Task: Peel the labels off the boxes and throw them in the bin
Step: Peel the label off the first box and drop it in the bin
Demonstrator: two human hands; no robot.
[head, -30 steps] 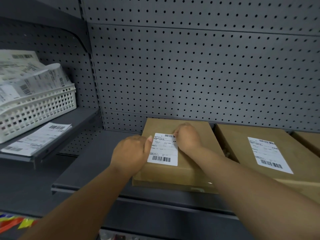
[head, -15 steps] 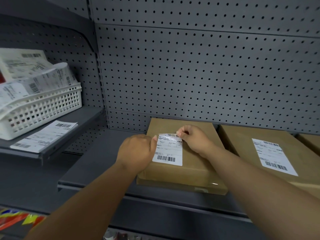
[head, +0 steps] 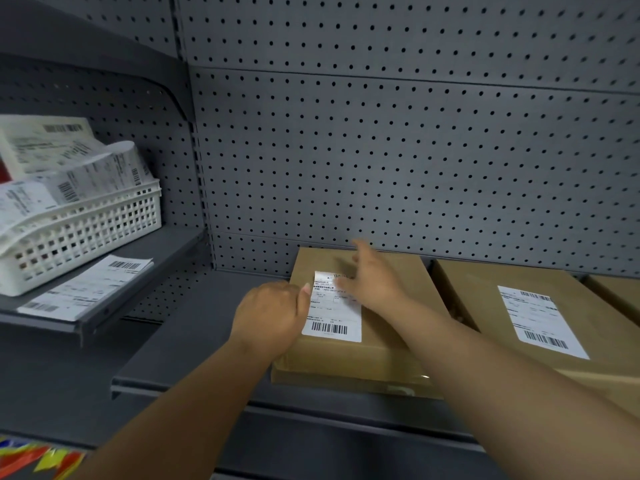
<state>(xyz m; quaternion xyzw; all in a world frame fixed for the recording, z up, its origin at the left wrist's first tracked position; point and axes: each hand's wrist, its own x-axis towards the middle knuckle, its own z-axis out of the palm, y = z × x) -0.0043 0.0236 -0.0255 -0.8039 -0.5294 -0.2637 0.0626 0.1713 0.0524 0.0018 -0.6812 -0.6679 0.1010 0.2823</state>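
Note:
A brown cardboard box (head: 391, 344) lies on the grey shelf (head: 194, 341) with a white barcode label (head: 332, 317) on its top. My left hand (head: 273, 317) is curled over the box's left edge, thumb against the label's left side. Blurred and with fingers spread, my right hand (head: 374, 278) hovers over the label's top right corner and hides it. A second box (head: 485, 292) to the right carries its own flat label (head: 540, 320).
A white plastic basket (head: 86, 233) heaped with peeled labels stands on a higher shelf at the left. Loose label sheets (head: 86, 289) lie in front of it. A third box (head: 620, 292) shows at the far right. The pegboard back wall (head: 381, 150) closes off the shelf.
My right hand was pinching the label's top corner; its fingers have now spread apart and moved up and right. The left hand has stayed on the box's left edge.

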